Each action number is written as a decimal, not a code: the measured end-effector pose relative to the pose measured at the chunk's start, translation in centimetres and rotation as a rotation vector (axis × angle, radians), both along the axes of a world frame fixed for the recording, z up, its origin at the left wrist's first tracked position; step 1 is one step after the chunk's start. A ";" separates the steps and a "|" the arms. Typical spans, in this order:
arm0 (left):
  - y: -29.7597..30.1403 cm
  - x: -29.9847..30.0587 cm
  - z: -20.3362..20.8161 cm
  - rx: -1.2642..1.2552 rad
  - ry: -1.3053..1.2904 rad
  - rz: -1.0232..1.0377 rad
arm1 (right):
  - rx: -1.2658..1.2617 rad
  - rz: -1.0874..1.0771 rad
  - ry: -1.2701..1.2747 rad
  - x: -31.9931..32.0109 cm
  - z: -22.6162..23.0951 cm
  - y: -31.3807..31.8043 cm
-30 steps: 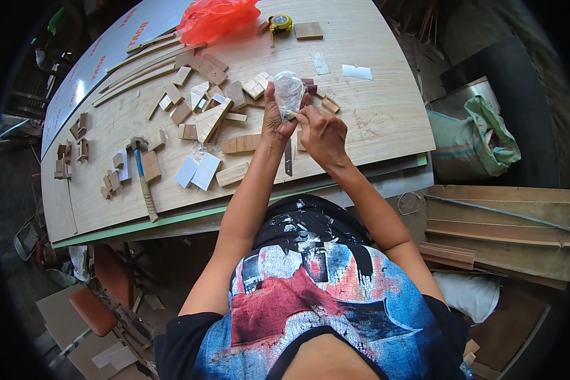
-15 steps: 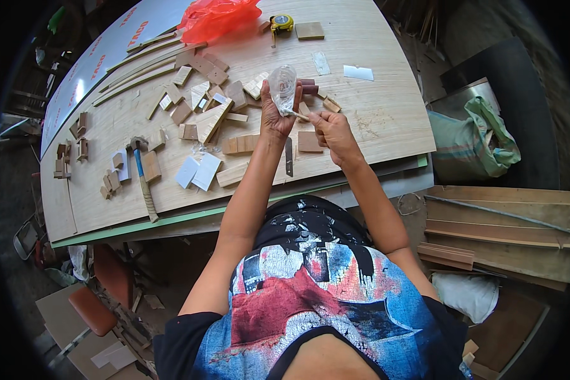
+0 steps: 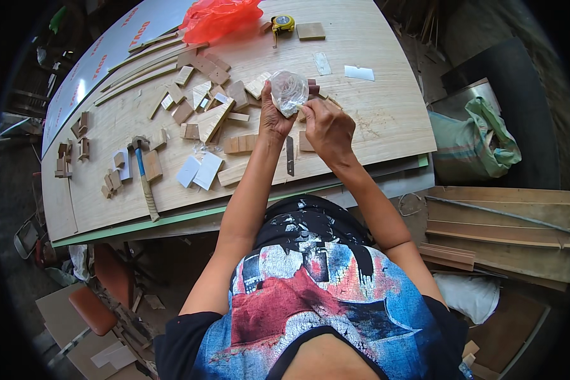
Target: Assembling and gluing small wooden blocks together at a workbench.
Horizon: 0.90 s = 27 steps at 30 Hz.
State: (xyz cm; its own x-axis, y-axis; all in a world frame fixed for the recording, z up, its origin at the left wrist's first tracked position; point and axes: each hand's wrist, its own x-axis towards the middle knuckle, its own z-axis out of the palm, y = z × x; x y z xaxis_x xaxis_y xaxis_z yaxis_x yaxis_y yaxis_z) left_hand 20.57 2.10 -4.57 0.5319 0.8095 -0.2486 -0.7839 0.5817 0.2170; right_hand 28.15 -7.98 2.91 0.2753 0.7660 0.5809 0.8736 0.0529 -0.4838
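Note:
My left hand [image 3: 273, 119] is wrapped round a clear plastic cup [image 3: 289, 90], tilted above the table with its ringed end in view. White paste-like stuff shows at the cup's near edge. My right hand [image 3: 328, 130] is closed just right of the cup, its fingertips at that edge. A thin wooden stick [image 3: 302, 111] is pinched there, mostly hidden by the fingers. Beneath the hands, a dark flat blade [image 3: 290, 156] lies on the wood-topped table [image 3: 373, 126], near a square wooden block [image 3: 306, 142] partly covered by my right hand.
Many wood offcuts [image 3: 216, 120] lie left of my hands. A blue-shafted hammer [image 3: 143, 180] and two white tiles [image 3: 199, 171] are nearer the front edge. At the back are a red plastic bag [image 3: 221, 22] and a yellow tape measure [image 3: 283, 24]. A green sack [image 3: 478, 142] stands right of the table.
The cup has turned so its ringed end shows rounder. My right hand has moved left and closer to the cup, and less of the stick shows.

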 end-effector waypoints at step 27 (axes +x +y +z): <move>-0.6 0.3 -1.0 0.042 -0.080 -0.191 | -0.175 0.068 0.138 0.2 -1.4 -0.6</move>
